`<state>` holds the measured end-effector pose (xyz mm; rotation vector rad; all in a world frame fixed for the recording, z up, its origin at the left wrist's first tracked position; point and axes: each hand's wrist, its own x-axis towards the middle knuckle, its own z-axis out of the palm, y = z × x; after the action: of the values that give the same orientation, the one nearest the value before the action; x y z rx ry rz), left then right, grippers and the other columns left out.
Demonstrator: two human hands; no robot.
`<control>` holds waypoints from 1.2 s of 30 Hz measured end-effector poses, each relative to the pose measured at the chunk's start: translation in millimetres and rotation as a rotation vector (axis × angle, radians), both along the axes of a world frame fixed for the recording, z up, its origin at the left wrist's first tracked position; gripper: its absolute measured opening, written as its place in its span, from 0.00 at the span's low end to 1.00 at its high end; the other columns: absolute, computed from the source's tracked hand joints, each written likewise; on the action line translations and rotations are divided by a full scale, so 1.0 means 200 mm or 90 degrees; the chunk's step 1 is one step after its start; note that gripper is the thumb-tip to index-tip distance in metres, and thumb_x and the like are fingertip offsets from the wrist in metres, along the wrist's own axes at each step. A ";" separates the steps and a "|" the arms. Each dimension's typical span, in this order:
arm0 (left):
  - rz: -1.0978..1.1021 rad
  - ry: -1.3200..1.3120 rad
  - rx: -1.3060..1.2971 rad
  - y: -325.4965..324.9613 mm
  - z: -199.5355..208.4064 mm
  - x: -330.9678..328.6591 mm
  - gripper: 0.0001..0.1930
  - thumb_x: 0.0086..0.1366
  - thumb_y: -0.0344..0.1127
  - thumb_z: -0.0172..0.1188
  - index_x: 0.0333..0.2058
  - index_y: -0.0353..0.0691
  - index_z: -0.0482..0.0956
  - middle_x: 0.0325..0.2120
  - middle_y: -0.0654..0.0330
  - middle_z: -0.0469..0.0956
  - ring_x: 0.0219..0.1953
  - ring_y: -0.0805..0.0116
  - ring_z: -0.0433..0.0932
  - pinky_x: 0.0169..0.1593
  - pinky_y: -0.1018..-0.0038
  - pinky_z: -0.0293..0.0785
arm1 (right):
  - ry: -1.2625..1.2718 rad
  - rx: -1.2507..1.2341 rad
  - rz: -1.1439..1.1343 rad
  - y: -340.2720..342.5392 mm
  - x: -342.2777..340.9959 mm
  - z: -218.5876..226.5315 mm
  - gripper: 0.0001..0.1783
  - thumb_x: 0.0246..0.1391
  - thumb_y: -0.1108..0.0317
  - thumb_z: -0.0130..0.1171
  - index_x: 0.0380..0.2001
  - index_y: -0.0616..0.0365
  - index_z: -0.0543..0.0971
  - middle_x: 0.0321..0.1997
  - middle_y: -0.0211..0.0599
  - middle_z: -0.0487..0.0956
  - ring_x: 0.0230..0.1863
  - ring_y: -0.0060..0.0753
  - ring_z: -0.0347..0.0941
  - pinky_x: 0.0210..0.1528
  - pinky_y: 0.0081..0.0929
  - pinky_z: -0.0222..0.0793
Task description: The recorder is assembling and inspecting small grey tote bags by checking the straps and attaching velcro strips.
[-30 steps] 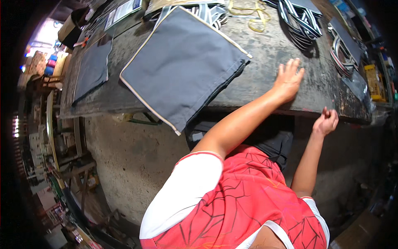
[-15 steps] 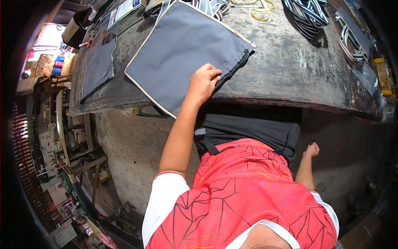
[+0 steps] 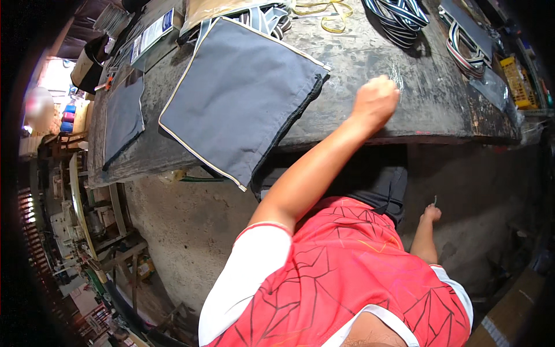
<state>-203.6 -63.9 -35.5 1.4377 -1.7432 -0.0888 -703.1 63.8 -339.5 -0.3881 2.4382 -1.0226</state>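
A flat dark-grey fabric piece with cream piping and a black edge lies on the worktable, one corner hanging over its front edge. To the right of it, my left hand is closed over the tabletop, apart from the fabric. A tangle of pale thread scraps shows just beyond its knuckles; what the fingers hold, if anything, is hidden. Low at my right side, my right hand is closed around a small thin tool whose tip sticks up, too small to name.
The dark worn worktable spans the front. Another grey fabric piece lies left. Farther back are a box, a yellow tape measure and striped webbing coils. A yellow crate stands far right.
My left hand has left the fabric's black edge and moved right to the thread scraps. My right hand stays low at my side. The whole view has shifted slightly.
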 end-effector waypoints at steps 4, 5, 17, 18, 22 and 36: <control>-0.019 -0.154 -0.104 -0.16 -0.06 -0.22 0.20 0.52 0.25 0.51 0.47 0.34 0.70 0.48 0.45 0.67 0.50 0.51 0.66 0.45 0.55 0.67 | 0.013 0.104 0.091 0.17 -0.31 -0.02 0.08 0.50 0.71 0.58 0.20 0.61 0.73 0.19 0.35 0.75 0.24 0.28 0.73 0.24 0.27 0.68; -0.014 -0.163 -0.097 -0.14 -0.07 -0.19 0.20 0.52 0.25 0.51 0.47 0.34 0.70 0.48 0.45 0.67 0.50 0.51 0.66 0.45 0.55 0.67 | -0.179 0.040 0.050 0.21 -0.22 0.01 0.09 0.50 0.73 0.57 0.19 0.60 0.73 0.19 0.34 0.74 0.23 0.27 0.72 0.22 0.27 0.67; 0.297 -0.141 0.144 0.28 -0.11 0.51 0.19 0.54 0.37 0.61 0.46 0.42 0.76 0.41 0.58 0.72 0.46 0.57 0.68 0.46 0.61 0.63 | -0.212 -0.252 0.083 -0.18 -0.01 0.50 0.27 0.54 0.78 0.50 0.59 0.58 0.64 0.28 0.32 0.73 0.24 0.21 0.66 0.24 0.20 0.64; 0.315 -0.104 0.119 0.27 -0.12 0.51 0.19 0.54 0.36 0.62 0.46 0.41 0.76 0.41 0.57 0.73 0.45 0.57 0.69 0.46 0.62 0.64 | -0.167 -0.330 0.186 -0.36 0.26 0.76 0.34 0.56 0.77 0.51 0.66 0.58 0.54 0.31 0.32 0.73 0.27 0.20 0.66 0.30 0.19 0.66; 0.316 0.013 0.061 0.26 -0.13 0.50 0.16 0.53 0.35 0.62 0.42 0.41 0.78 0.39 0.57 0.76 0.43 0.58 0.72 0.45 0.64 0.65 | -0.010 -0.543 0.481 -0.82 1.11 1.44 0.17 0.57 0.77 0.53 0.50 0.68 0.70 0.40 0.43 0.77 0.41 0.29 0.74 0.47 0.25 0.71; 0.307 0.003 0.077 0.27 -0.10 0.50 0.12 0.51 0.32 0.64 0.37 0.41 0.80 0.38 0.60 0.75 0.43 0.61 0.72 0.45 0.65 0.65 | -0.358 -0.541 0.822 -0.88 2.52 1.31 0.05 0.51 0.79 0.59 0.33 0.64 0.79 0.31 0.24 0.74 0.31 0.12 0.69 0.33 0.12 0.65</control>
<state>-102.9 -10.7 -54.7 1.9063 -1.3628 0.0617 -198.8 -113.0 -77.3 -1.4286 0.7690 -1.1664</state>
